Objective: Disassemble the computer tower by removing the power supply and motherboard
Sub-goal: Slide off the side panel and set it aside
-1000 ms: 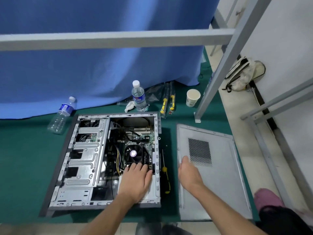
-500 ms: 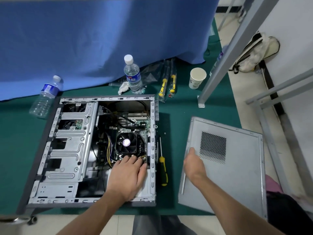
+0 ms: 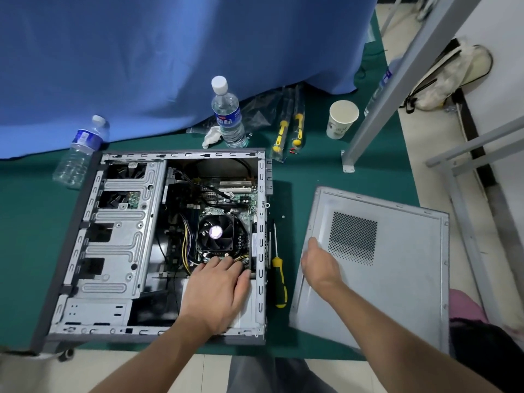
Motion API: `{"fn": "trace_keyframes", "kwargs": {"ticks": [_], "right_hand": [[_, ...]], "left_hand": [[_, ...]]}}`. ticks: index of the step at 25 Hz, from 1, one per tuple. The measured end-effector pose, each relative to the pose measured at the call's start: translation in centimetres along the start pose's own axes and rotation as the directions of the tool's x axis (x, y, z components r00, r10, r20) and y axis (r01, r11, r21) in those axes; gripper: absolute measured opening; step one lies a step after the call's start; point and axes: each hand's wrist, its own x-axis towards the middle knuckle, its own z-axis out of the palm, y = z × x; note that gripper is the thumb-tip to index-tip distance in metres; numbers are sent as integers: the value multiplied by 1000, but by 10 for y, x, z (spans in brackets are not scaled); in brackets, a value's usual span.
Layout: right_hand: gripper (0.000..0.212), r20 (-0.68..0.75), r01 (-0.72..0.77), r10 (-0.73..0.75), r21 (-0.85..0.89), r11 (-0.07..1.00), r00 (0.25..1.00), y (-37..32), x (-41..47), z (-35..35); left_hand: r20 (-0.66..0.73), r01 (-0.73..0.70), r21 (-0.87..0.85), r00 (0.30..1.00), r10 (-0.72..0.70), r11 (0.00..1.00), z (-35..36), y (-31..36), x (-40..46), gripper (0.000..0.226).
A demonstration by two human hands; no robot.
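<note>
The open computer tower [image 3: 119, 245] lies on its side on a green mat. Inside it I see the green motherboard [image 3: 226, 194] with a black CPU fan [image 3: 216, 232] on it. The silver power supply [image 3: 246, 313] sits in the near right corner of the case. My left hand [image 3: 218, 290] rests flat on the power supply, its fingertips touching the cable bundle just below the fan. My right hand [image 3: 319, 262] presses on the left edge of the removed grey side panel [image 3: 382, 293]; its fingers are hidden behind the hand.
A yellow-and-black screwdriver [image 3: 279, 282] lies between case and panel. Behind the case stand two water bottles [image 3: 228, 114] [image 3: 80, 148], bagged screwdrivers [image 3: 287, 129] and a paper cup [image 3: 341, 119]. A metal frame leg [image 3: 368, 123] stands at the back right, and a blue curtain hangs behind.
The side panel has slid right and turned away from the case under my right hand. My left hand stays on the power supply. The view has dropped closer to the case.
</note>
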Motion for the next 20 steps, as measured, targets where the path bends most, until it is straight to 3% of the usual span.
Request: {"fn": "trace_keyframes", "kwargs": {"ticks": [2, 7, 14, 20], "right_hand": [[4, 41, 14, -16, 56, 998, 999, 1, -1, -2], [35, 71, -107, 87, 381, 918, 994, 7, -11, -8], [34, 53, -63, 51, 251, 966, 997, -7, -19, 7], [35, 81, -65, 40, 338, 939, 996, -20, -12, -2]], "left_hand": [[-8, -7, -3, 1000, 7, 1000, 0, 0, 0, 37], [13, 4, -7, 1000, -4, 1000, -4, 2, -1, 40], [49, 29, -13, 998, -28, 1000, -2, 0, -1, 44], [63, 28, -17, 998, -27, 999, -1, 0, -1, 47]]}}
